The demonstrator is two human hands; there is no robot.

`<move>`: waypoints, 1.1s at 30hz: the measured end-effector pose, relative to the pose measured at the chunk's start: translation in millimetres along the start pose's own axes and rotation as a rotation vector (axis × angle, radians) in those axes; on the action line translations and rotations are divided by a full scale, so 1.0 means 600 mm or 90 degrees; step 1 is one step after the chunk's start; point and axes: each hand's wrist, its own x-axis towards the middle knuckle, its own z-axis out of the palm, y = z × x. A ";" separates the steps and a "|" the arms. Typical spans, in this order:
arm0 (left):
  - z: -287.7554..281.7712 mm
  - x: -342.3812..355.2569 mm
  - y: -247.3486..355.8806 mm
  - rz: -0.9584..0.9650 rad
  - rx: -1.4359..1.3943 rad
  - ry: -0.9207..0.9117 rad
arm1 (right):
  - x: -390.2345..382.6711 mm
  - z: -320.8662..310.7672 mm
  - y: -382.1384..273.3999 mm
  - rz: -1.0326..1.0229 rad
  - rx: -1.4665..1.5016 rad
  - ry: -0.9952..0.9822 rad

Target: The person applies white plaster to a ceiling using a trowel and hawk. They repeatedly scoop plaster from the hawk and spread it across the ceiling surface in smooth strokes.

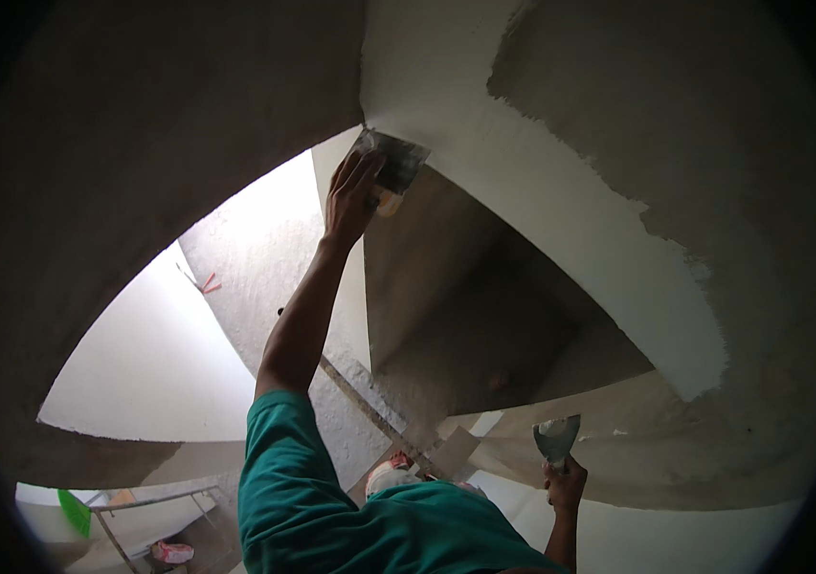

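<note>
The green sleeve point(302, 478) fills the lower middle, nearest the lens. Up from it runs the bare forearm to the left hand point(350, 196), whose fingers point(362, 172) lie pressed flat along the back of a wide putty blade point(391, 161); the blade's far edge sits against the wall just beyond the fingertips, at the corner where white plaster point(561, 210) meets bare grey render point(695, 124). The right hand point(566, 480) is low at the right, fingers curled tight around the handle of a smaller putty knife point(557, 438), its blade standing straight above the knuckles, smeared with white. Far below to the left stands a metal trestle point(154, 507).
</note>
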 end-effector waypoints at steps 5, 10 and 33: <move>-0.069 0.149 0.057 0.095 0.056 0.073 | 0.003 -0.001 0.014 -0.006 0.036 -0.016; -0.099 0.361 0.086 0.264 0.077 0.210 | 0.008 0.001 0.019 -0.049 0.033 -0.019; -0.076 -0.354 0.463 -0.233 -0.338 -0.991 | 0.030 0.069 -0.067 -0.124 -0.019 -0.107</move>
